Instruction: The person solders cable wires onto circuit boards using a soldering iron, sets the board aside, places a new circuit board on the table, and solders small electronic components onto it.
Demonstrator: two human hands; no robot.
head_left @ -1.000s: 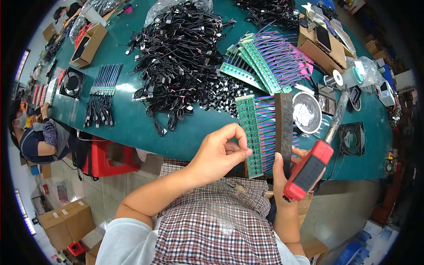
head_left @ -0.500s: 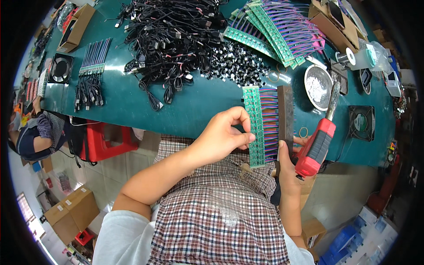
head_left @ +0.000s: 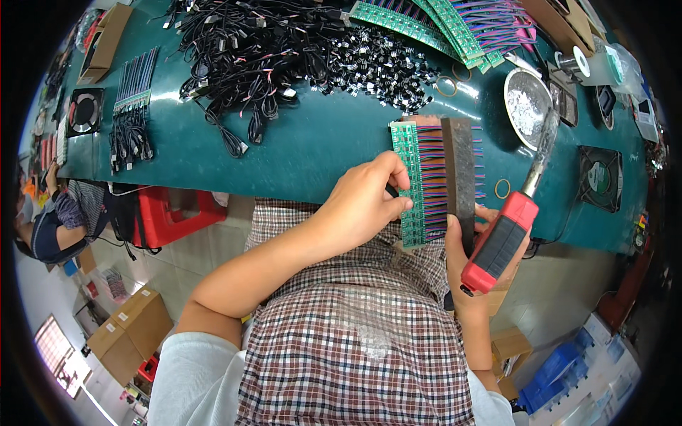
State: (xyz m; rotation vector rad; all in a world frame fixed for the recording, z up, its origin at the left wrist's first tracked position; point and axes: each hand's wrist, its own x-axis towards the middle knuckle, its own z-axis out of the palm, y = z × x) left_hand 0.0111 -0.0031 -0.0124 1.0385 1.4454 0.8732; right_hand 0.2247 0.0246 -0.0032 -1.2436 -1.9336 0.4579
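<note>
A green circuit board panel stands nearly upright in front of me, with rows of purple, red and blue wires running right from it to a dark, flat bar. My left hand is closed at the panel's left edge, thumb and forefinger together; anything small between them is hidden. Wrapped round the lower end of the bar is my right hand, its thumb on the bar's near side. That hand also carries a tool with a red-and-black handle and a long, stained metal shaft, pointing up and away.
A metal bowl with whitish bits stands beyond the shaft. Black cables and small black-and-silver parts are heaped behind. More green panels lie at the back. A solder-like wire spool and a fan are at right.
The whole view has shifted slightly, so the table's things sit higher. The tool in my right hand leans further to the right. Both hands keep their holds.
</note>
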